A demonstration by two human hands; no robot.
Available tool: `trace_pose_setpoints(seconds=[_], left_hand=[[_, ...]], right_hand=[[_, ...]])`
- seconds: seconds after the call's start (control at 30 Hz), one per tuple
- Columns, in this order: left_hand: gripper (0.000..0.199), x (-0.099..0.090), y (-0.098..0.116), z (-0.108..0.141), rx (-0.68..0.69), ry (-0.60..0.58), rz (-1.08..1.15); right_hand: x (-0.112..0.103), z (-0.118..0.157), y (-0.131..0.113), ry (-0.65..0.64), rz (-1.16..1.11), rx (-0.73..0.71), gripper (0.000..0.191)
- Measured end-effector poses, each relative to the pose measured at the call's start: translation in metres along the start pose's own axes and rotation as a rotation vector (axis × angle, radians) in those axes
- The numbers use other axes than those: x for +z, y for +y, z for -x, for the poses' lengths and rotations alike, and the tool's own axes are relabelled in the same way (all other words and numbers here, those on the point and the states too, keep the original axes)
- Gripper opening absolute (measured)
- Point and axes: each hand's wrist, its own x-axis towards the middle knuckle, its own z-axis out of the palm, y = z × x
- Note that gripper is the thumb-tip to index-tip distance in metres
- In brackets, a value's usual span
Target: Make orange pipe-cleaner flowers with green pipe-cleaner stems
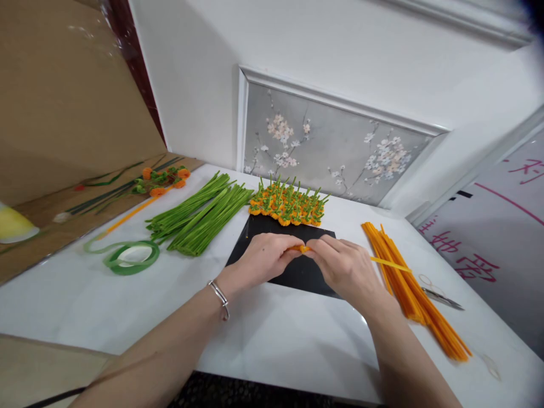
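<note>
Between my two hands, over a black mat (pixel 297 275), is a small orange fuzzy piece (pixel 302 248). My left hand (pixel 267 256) is closed in a pinch on its left end. The fingers of my right hand (pixel 341 259) are pressed together on its right side. A yellow-orange strip (pixel 391 263) shows to the right of my right hand; whether it joins the held piece is hidden. Just beyond the mat stand many orange flower pieces with green stems (pixel 289 204), packed in rows.
Green stems (pixel 208 218) and a roll of green tape (pixel 131 258) lie at left on the white table (pixel 263 328). Orange stems (pixel 412 283) and scissors (pixel 442 297) are at right. Finished-looking orange flowers (pixel 164 181) lie on cardboard at the far left. A white panelled wall rises behind.
</note>
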Motion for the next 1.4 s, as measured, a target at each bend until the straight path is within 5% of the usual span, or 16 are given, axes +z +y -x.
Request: trace_pose_setpoints(seconds=[0.13,0.27,0.5,0.63,0.87,0.97,1.13,1.27,1.4], left_hand=[[0.017,-0.001,0.004,0.000,0.051,-0.050,-0.028],[0.013,-0.003,0.007,0.000,0.070,-0.047,0.001],[0.010,0.000,0.013,0.002,0.070,-0.030,0.047],[0.021,0.000,0.013,0.002,0.017,0.015,0.077],[0.019,0.001,0.004,0.000,0.000,0.084,0.016],[0.020,0.003,-0.002,0.000,-0.012,0.109,-0.029],[0.021,0.005,-0.005,0.002,0.010,0.055,-0.110],[0.022,0.005,-0.002,0.001,0.048,0.010,-0.093],[0.021,0.003,0.001,0.001,0.066,-0.029,-0.087]], right_hand=[[-0.002,-0.008,0.011,-0.024,-0.085,0.117,0.023],[0.000,-0.012,0.029,-0.093,-0.400,0.211,0.019],[0.016,-0.006,0.054,-0.490,-0.840,0.341,0.035],[0.019,0.000,0.052,-0.601,-0.912,0.297,0.043],[0.012,0.009,0.025,-0.619,-0.797,0.232,0.020],[0.006,0.010,0.015,-0.567,-0.615,0.210,0.022],[0.001,0.010,0.010,-0.291,-0.254,0.105,0.025],[-0.003,0.006,0.012,-0.109,-0.253,0.096,0.024],[-0.005,-0.001,0.014,-0.059,-0.323,0.121,0.022]])
